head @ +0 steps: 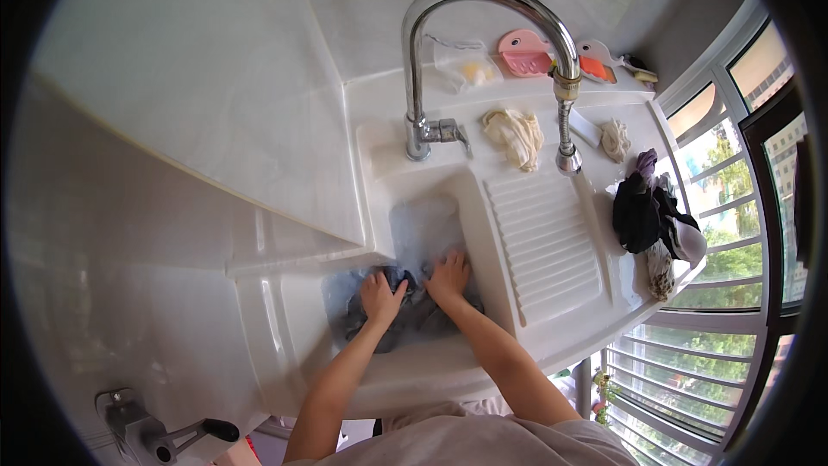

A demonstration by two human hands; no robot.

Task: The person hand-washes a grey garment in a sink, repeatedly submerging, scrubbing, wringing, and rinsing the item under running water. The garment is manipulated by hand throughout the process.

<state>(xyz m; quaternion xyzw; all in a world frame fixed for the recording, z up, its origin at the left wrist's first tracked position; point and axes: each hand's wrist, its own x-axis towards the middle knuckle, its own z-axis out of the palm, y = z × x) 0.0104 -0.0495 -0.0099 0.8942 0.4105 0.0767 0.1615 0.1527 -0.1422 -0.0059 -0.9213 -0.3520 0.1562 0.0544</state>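
Note:
A white laundry sink [488, 252] holds cloudy grey water [427, 226] with dark cloth [420, 317] soaking in it. My left hand [383, 296] is at the water's surface, its thumb and fingers around a bunched part of the dark cloth. To its right, my right hand [448, 277] lies partly in the water with the fingers spread near the cloth; whether it grips any is hidden by the murky water. A chrome gooseneck faucet [414, 77] arches over the sink, its spray head [568, 158] above the ribbed washboard [546, 239]. No water runs from it.
Cream cloth [515, 137] and a smaller beige cloth [614, 140] lie behind the washboard. Black garments [637, 213] are piled at the right edge by the window. Pink [525, 55] and white [598, 53] whale-shaped soap dishes and a plastic bag [467, 68] sit on the back ledge.

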